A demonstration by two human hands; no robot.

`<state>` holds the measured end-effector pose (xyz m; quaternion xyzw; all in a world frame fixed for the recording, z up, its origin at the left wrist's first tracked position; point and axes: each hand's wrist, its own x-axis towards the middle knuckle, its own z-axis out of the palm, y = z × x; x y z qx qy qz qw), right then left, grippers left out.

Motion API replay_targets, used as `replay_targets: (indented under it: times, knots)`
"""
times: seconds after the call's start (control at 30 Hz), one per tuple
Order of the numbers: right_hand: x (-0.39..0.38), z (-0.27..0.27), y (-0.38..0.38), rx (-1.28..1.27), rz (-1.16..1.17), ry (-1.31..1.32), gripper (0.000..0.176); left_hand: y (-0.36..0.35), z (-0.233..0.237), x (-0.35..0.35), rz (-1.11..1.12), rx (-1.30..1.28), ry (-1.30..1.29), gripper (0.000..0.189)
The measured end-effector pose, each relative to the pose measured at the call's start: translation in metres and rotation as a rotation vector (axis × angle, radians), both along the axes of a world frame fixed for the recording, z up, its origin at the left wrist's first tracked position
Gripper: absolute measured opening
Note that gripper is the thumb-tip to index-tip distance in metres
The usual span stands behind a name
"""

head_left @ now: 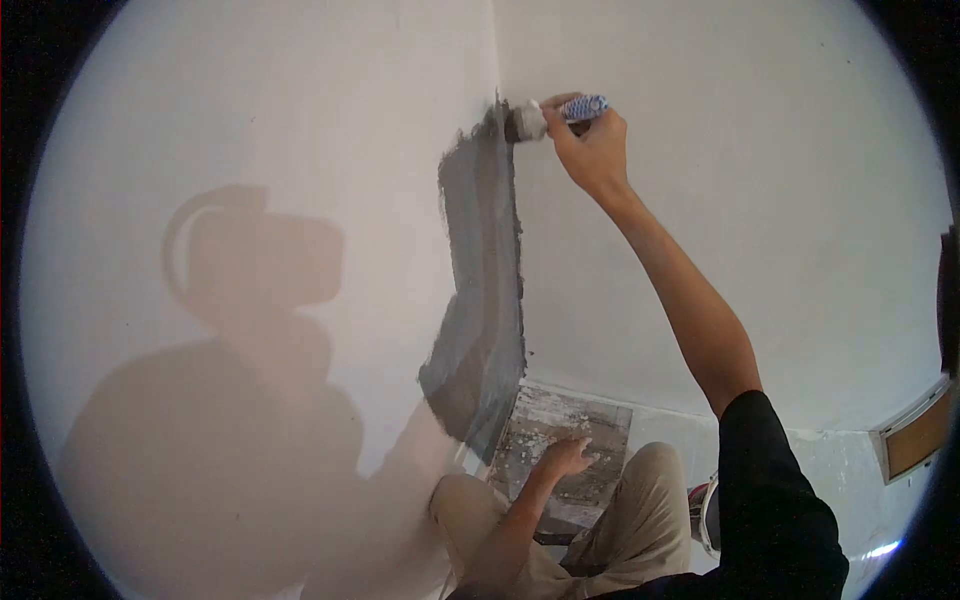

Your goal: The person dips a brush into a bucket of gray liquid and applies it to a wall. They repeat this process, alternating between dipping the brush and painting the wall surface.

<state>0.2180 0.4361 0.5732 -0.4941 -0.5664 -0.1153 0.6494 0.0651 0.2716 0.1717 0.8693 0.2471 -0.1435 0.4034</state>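
High in the corner, my right hand (595,155) grips a paintbrush (530,122) with a blue-and-white patterned handle. Its dark bristles touch the right wall beside the corner line. A band of wet-looking grey coating (485,260) runs down the corner, mostly on the left wall, with ragged edges. Low down, between my knees, my left hand (565,458) hangs above a stained, paint-spotted board or tile (540,420). Its fingers are partly stretched out, and I see nothing in them.
Plain pale walls meet at the corner, and my shadow (250,400) falls on the left one. A bucket (711,515) with a dark inside stands by my right leg, partly hidden by my sleeve. At the far right is a brown framed panel (918,435) near the floor.
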Motion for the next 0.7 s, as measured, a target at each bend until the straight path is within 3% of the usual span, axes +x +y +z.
replay_targets:
  times: [0.13, 0.27, 0.37, 0.47, 0.57, 0.7]
  knots:
    - [-0.001, -0.039, 0.000, -0.158, -0.013, -0.004, 0.014, -0.001, -0.006, 0.000, -0.009, -0.005, 0.009, 0.068]
    - [0.006, -0.063, 0.017, -0.028, 0.208, 0.600, 0.016, 0.001, -0.018, 0.002, -0.010, 0.020, -0.013, 0.068]
    - [0.011, -0.038, 0.016, -0.078, 0.227, 0.822, 0.016, 0.002, -0.004, -0.002, -0.005, -0.018, 0.009, 0.068]
    - [0.019, -0.015, 0.033, -0.086, 0.270, 0.930, 0.016, 0.001, 0.003, 0.002, -0.005, -0.043, 0.037, 0.068]
    - [0.011, 0.015, 0.032, -0.093, 0.335, 0.817, 0.016, 0.001, -0.004, 0.002, 0.000, -0.039, 0.044, 0.068]
    - [0.016, 0.025, 0.028, -0.007, 0.372, 0.855, 0.017, 0.002, -0.006, 0.002, 0.020, -0.071, 0.038, 0.067]
